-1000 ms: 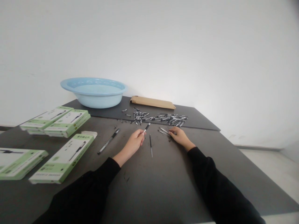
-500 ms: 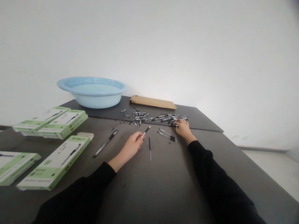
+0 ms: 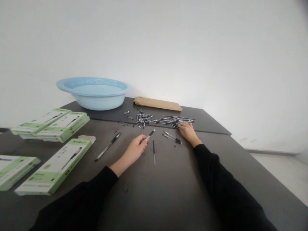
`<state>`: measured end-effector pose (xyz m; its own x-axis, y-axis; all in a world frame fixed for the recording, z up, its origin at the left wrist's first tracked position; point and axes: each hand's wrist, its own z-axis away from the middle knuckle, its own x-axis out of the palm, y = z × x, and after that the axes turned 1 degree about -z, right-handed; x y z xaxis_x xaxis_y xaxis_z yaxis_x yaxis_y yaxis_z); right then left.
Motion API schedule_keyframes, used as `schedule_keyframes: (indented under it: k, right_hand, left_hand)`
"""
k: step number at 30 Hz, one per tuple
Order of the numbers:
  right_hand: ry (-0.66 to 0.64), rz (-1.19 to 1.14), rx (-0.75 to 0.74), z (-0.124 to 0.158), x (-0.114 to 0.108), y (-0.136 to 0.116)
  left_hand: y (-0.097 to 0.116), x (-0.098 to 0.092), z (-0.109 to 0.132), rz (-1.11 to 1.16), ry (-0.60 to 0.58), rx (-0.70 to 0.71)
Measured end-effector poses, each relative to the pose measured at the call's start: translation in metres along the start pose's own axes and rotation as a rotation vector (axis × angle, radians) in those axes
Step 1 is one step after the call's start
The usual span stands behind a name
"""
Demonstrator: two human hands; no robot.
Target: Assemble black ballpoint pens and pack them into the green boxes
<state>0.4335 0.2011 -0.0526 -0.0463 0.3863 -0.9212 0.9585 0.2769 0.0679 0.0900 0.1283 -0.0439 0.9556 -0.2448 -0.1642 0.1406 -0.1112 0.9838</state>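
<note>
My left hand point(image 3: 135, 150) is closed around a pen point(image 3: 151, 133) with a black grip, its tip end pointing up and away to the right. At the near edge of a pile of pen parts point(image 3: 173, 120), my right hand point(image 3: 189, 133) has its fingers curled down and pressed together; what they grip is hidden. Between the hands lie a thin ink refill point(image 3: 154, 152) and a few clear pen barrels with black grips point(image 3: 172, 138). A capped pen point(image 3: 107, 147) rests left of my left hand. Small pen caps point(image 3: 141, 118) are heaped beyond it.
Several green and white pen boxes point(image 3: 56, 166) lie on the left of the dark table point(image 3: 168, 192). A light blue basin point(image 3: 98, 101) stands at the back left, beside a flat brown cardboard piece point(image 3: 157, 103). A white wall rises behind the table.
My right hand has shifted slightly left along the near edge of the pile, its fingers drawn in lower. My left hand still holds the pen in nearly the same place.
</note>
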Motion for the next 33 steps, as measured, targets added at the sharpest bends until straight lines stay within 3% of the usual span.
schedule_keyframes:
  k: [7, 13, 17, 20, 26, 33]
  right_hand:
    - [0.091, -0.072, -0.093, 0.013, -0.045, -0.031]
    - [0.062, -0.265, -0.2, 0.058, -0.079, -0.09]
    - [-0.027, -0.308, -0.301, 0.073, -0.07, -0.13]
    - [-0.037, -0.366, -0.282, 0.071, -0.052, -0.142]
    - [-0.008, -0.529, -0.103, 0.072, -0.036, -0.134]
    - [0.002, -0.58, -0.113, 0.076, -0.041, -0.129]
  left_hand:
    - [0.004, -0.001, 0.001, -0.027, 0.024, 0.04]
    - [0.006, 0.003, 0.005, 0.01, 0.014, 0.081]
    - [0.007, 0.007, 0.009, 0.013, -0.009, 0.111]
    - [0.008, 0.007, 0.011, -0.008, -0.009, 0.133]
    - [0.009, 0.004, 0.011, -0.037, 0.003, 0.172]
    - [0.009, 0.005, 0.011, -0.071, -0.006, 0.157]
